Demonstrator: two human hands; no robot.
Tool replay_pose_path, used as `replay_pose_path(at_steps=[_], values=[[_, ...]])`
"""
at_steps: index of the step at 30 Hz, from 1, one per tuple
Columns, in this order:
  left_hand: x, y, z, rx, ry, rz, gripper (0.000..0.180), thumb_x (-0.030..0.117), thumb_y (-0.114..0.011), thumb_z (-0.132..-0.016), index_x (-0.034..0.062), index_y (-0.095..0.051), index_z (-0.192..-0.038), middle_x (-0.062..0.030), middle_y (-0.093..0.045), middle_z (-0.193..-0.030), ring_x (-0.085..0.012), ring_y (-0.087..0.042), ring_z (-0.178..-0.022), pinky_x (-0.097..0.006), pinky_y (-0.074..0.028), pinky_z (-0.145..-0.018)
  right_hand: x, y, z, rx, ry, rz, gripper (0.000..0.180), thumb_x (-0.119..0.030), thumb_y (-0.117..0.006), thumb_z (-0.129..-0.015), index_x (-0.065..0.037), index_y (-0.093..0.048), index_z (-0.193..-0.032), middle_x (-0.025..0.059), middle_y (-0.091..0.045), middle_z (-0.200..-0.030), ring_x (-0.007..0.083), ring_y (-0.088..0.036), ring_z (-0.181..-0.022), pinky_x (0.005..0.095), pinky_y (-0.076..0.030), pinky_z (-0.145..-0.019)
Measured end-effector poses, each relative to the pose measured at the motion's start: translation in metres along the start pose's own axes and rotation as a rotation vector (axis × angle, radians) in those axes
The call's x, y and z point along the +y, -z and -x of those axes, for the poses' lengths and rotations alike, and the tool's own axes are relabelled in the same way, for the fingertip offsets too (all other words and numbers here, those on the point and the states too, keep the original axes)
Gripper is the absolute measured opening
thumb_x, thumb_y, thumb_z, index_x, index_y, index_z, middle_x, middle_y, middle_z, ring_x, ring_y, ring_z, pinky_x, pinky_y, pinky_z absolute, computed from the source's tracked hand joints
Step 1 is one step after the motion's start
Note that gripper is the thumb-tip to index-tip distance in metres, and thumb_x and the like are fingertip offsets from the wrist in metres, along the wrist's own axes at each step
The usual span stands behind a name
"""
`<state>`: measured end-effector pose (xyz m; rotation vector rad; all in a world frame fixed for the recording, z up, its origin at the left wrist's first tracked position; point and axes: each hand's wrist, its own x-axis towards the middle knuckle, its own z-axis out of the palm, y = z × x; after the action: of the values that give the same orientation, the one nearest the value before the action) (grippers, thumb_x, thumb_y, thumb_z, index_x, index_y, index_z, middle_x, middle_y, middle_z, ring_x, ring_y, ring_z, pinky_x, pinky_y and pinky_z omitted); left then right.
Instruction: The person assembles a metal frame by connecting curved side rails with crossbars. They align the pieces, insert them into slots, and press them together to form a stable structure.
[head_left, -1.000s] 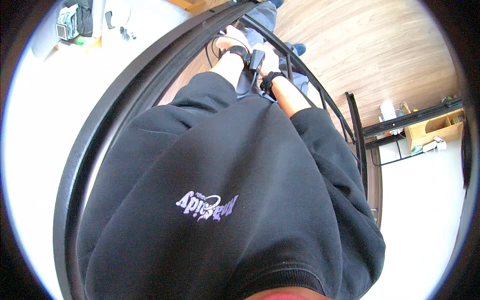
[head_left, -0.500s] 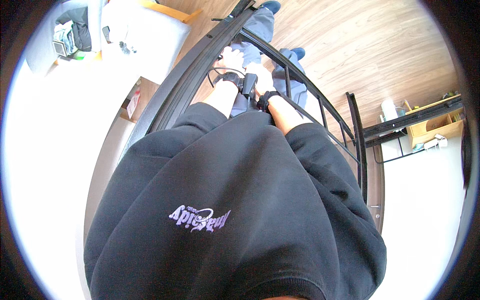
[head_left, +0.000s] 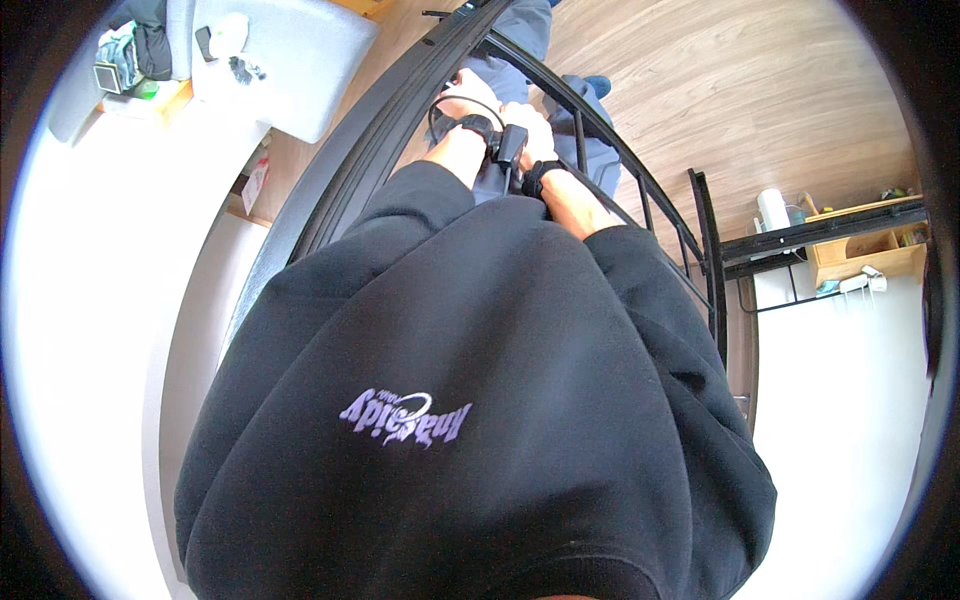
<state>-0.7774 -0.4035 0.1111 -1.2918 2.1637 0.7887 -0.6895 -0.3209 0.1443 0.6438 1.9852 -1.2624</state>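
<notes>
- Your left hand [head_left: 470, 100] and right hand [head_left: 530, 125] meet at the black metal railing [head_left: 400, 120], fingers curled close together.
- Between them sits a small black device [head_left: 510, 145] (grip unclear), held over the railing as if for support.

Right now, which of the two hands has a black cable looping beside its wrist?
The left hand: a thin black cable arcs beside its strapped wrist. The right hand, also strapped, shows no such loop.

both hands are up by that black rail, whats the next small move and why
Probably settle the grip first: the left hand and right hand sit close together beside the black metal rail, with a small black device between the wrists, and the view doesn't show a firm hold.
</notes>
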Motion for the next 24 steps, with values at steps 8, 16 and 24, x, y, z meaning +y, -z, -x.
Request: replay_pose_path(at_steps=[8, 16, 24], values=[[0.033, 0.0, 0.035, 0.031, 0.148, 0.211, 0.033, 0.027, -0.065, -0.097, -0.0058, -0.064, -0.1, -0.0169, -0.07, -0.092, -0.0296, -0.069, -0.072, -0.046, -0.057, -0.057, -0.012, 0.002, 0.0, 0.003, -0.051, 0.083, 0.041, -0.036, -0.054, -0.102, -0.003, -0.078, -0.101, 0.0235, -0.077, -0.1, 0.0393, -0.077, -0.094, 0.0478, -0.06, -0.082], [0.026, 0.002, 0.024, -0.002, 0.138, 0.151, 0.037, 0.027, -0.07, -0.094, -0.0092, -0.066, -0.097, -0.0208, -0.074, -0.087, -0.0319, -0.072, -0.064, -0.043, -0.06, -0.055, -0.014, 0.002, -0.01, -0.067, -0.102, 0.112, 0.036, -0.03, -0.055, -0.098, -0.002, -0.079, -0.099, 0.0214, -0.078, -0.098, 0.0382, -0.077, -0.092, 0.0478, -0.061, -0.082], [0.014, -0.008, 0.022, 0.188, 0.109, 0.059, 0.047, 0.034, -0.048, -0.103, -0.0089, -0.067, -0.11, -0.0277, -0.076, -0.101, -0.0367, -0.076, -0.08, -0.05, -0.062, -0.073, 0.022, -0.003, 0.001, 0.052, 0.193, -0.118, 0.032, -0.036, -0.063, -0.093, -0.011, -0.076, -0.11, 0.0184, -0.076, -0.106, 0.0391, -0.073, -0.101, 0.0489, -0.058, -0.088]])
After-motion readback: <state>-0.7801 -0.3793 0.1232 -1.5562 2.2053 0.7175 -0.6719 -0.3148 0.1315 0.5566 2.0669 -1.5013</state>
